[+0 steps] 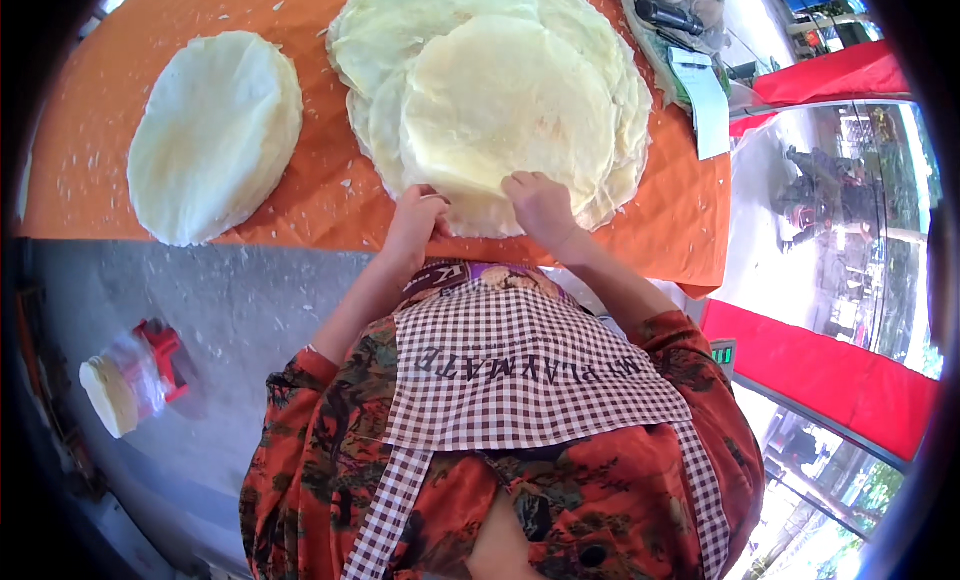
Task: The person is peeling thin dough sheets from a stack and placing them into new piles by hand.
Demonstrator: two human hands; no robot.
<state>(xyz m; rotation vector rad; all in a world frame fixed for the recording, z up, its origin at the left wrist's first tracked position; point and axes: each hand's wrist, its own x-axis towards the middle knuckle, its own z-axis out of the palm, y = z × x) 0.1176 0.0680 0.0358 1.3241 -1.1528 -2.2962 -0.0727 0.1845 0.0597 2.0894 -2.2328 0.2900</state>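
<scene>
A thin, pale, round flatbread (510, 105) lies on top of a wide, uneven pile of larger pale sheets (375, 40) on the table. At its near edge, my left hand (415, 225) is closed, the fingers curled around the rim at the left. My right hand (543, 208) pinches the same near edge a little to the right. Between the hands the rim looks slightly lifted and folded. The fingertips are partly hidden by the hands themselves.
A neat stack of round flatbreads (215, 140) stands at the table's left on an orange cloth (315, 180) scattered with crumbs. A dark cylinder (668, 16), rumpled cloth and a pale card (703, 105) lie at the far right. Below left, another stack (108, 395) sits near a red stool (160, 358).
</scene>
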